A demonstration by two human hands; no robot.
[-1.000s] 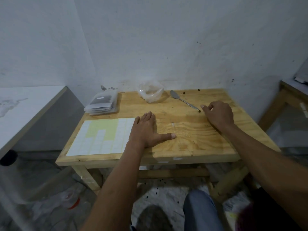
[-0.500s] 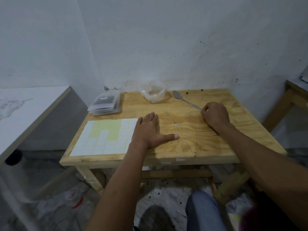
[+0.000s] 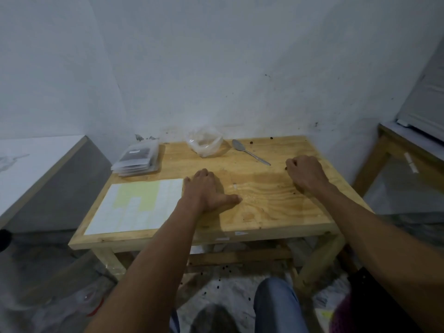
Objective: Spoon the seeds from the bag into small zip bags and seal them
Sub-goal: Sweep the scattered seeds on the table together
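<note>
Right hand (image 3: 306, 175) now off spoon (image 3: 249, 152), fingers curled, holding nothing visible; spoon just beyond knuckles. Left hand (image 3: 206, 191) remains flat on wooden table (image 3: 276, 212). Seed bag (image 3: 204, 143) beyond left fingertips, unmoved.

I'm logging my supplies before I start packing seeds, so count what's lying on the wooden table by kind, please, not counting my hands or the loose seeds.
Spoon: 1
Clear seed bag: 1
Stack of small zip bags: 1 stack; the number of bags in it cannot be told
Label sheet: 1
Total: 4 kinds, 4 items counting the stack as one
</note>
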